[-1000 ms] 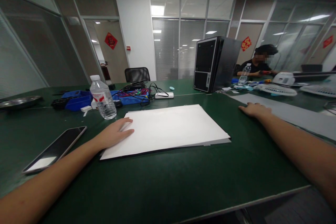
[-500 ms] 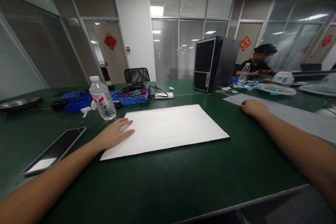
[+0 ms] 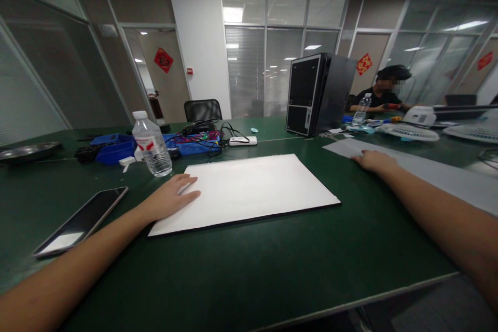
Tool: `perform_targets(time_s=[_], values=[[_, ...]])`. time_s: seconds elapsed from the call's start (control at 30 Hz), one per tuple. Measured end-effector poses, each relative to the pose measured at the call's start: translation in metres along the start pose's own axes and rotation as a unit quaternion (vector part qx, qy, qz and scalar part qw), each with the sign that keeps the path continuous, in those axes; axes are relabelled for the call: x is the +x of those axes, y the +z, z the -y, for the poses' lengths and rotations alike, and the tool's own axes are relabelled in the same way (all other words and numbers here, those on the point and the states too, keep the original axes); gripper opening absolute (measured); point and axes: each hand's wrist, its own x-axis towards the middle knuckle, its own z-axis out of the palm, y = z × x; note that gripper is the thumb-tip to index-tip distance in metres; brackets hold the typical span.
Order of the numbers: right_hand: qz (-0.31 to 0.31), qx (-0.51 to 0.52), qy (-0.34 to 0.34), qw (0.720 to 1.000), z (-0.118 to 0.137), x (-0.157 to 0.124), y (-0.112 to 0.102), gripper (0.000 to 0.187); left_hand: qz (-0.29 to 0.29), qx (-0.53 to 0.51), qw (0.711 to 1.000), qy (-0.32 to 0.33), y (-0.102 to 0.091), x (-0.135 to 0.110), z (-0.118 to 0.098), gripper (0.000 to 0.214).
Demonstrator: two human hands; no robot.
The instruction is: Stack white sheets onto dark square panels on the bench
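A white rectangular panel (image 3: pixel 252 187) with a dark edge lies flat on the green table. My left hand (image 3: pixel 169 197) rests on its left end, fingers spread. To the right, my right hand (image 3: pixel 373 161) has its fingers closed at the near edge of a thin grey translucent sheet (image 3: pixel 431 168). That sheet reaches past the right border of the view, and my hand and forearm cover part of it. Between the panel and the sheet lies a strip of bare tabletop.
A water bottle (image 3: pixel 151 145) stands just beyond my left hand, and a phone (image 3: pixel 81 220) lies left of my forearm. Blue trays with cables (image 3: pixel 194 142), a power strip (image 3: pixel 243 140) and a computer tower (image 3: pixel 319 96) are farther back. Another person (image 3: pixel 383 91) sits at far right.
The grey sheet and my right hand have shifted slightly to the left. My left hand and the white panel have stayed in place.
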Motion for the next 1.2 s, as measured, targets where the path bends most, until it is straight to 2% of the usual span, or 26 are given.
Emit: perform_targets(time_s=[0.1, 0.33, 0.6, 0.73, 0.87, 0.93, 1.07, 1.13, 1.2], values=[[0.015, -0.018, -0.013, 1.0, 0.006, -0.002, -0.001, 0.048, 0.012, 0.003, 1.0, -0.004, -0.001, -0.001, -0.002, 0.095], [0.001, -0.021, -0.05, 0.999, 0.016, -0.011, -0.003, 0.047, 0.018, 0.017, 1.0, -0.009, 0.0, 0.0, 0.001, 0.094], [-0.046, 0.021, -0.116, 0.992, 0.035, -0.026, -0.006, 0.044, 0.057, 0.036, 0.998, -0.018, -0.001, -0.001, -0.002, 0.098], [-0.091, 0.075, -0.175, 0.978, 0.055, -0.04, -0.01, 0.049, 0.06, 0.04, 0.997, -0.018, -0.002, -0.001, -0.003, 0.099], [-0.131, 0.149, -0.249, 0.948, 0.075, -0.053, -0.016, 0.054, 0.056, 0.043, 0.997, -0.019, -0.001, 0.0, -0.002, 0.097], [-0.125, 0.184, -0.299, 0.928, 0.084, -0.06, -0.018, 0.057, 0.057, 0.042, 0.997, -0.019, 0.0, 0.0, -0.002, 0.097], [-0.054, 0.218, -0.401, 0.888, 0.099, -0.075, -0.017, 0.057, 0.066, 0.037, 0.997, -0.024, -0.002, -0.001, -0.004, 0.099], [-0.021, 0.218, -0.424, 0.879, 0.105, -0.078, -0.016, 0.056, 0.07, 0.036, 0.997, -0.026, -0.003, -0.001, -0.006, 0.1], [-0.008, 0.214, -0.42, 0.882, 0.105, -0.075, -0.016, 0.056, 0.068, 0.034, 0.997, -0.027, -0.004, -0.001, -0.008, 0.1]])
